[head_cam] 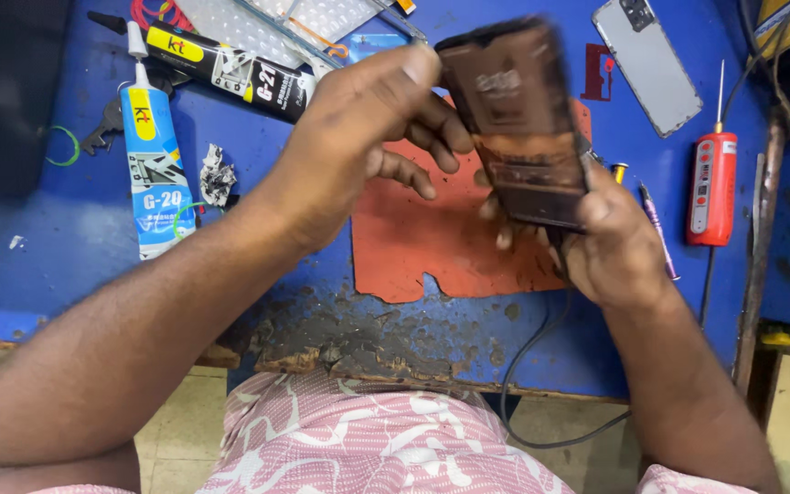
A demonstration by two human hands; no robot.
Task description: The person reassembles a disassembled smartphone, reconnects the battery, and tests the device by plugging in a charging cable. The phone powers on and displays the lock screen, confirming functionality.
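Observation:
I hold a dark opened phone point(518, 123) upright above a worn blue workbench point(66, 247). Its inner side faces me and is motion-blurred. My left hand point(363, 137) grips the phone's upper left edge with thumb on top. My right hand point(605, 233) supports its lower end from below and the right. An orange-red work mat point(432, 242) lies on the bench under both hands.
Two glue tubes, one blue-white point(155, 174) and one black point(230, 69), lie at the left. A silver phone back cover point(648, 64) rests at upper right, a red tool point(711, 187) beside it. A black cable point(528, 366) hangs over the chipped front edge.

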